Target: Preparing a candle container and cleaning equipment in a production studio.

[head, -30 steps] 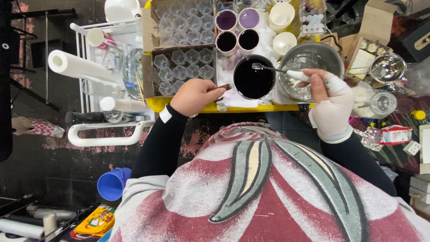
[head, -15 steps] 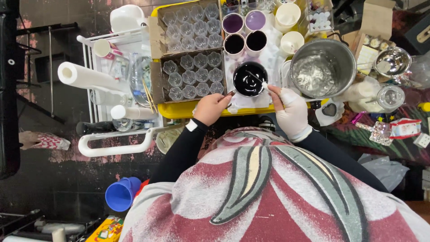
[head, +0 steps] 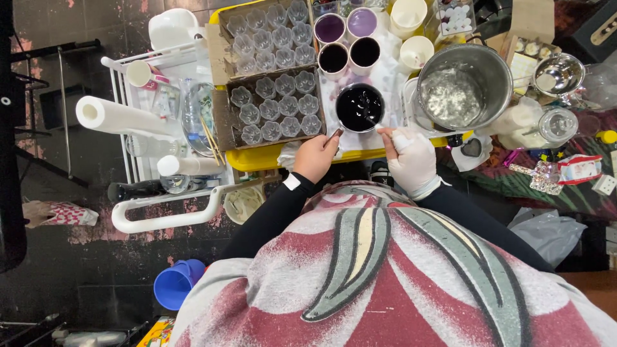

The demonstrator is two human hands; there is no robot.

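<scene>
A small pot of dark, almost black liquid [head: 360, 106] stands on white paper on a yellow tray [head: 257, 157]. My bare left hand [head: 316, 157] grips the pot's handle at its near left side. My right hand [head: 411, 159], in a white glove, holds a thin metal spoon [head: 373, 119] whose tip dips into the dark liquid. Just right of the pot stands a large steel pot [head: 464, 87] with pale flakes inside.
Cardboard trays of clear flower-shaped cups [head: 276, 106] lie left of the pot. Purple and dark filled cups [head: 347, 42] stand behind it. A paper roll [head: 119, 117] and white cart handle [head: 167, 212] are left; a blue bucket [head: 175, 283] sits on the floor.
My gloved right hand came from the steel pot with the spoon to the dark pot and now stirs in it. My left hand stayed on the handle. The view shifted closer.
</scene>
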